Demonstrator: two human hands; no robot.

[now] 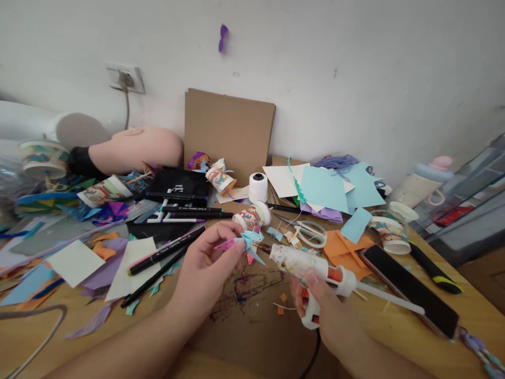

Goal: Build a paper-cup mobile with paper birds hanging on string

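My left hand [207, 258] pinches a small folded paper piece [244, 243], pink and light blue, above the wooden table [402, 342]. My right hand [329, 310] grips a white hot glue gun [311, 266] by its handle. The gun's nozzle points left and sits right at the paper piece. A glue stick pokes out of the gun's back toward the right. Both hands hover over a patch of table marked with purple scribbles [246, 289].
Black markers [169, 252], paper scraps, scissors [311, 232], printed paper cups [252, 216], a white thread spool [258, 187], blue sheets [323, 189], a phone [410, 289] and a cardboard panel [229, 129] crowd the table. A mannequin head [134, 150] lies at back left.
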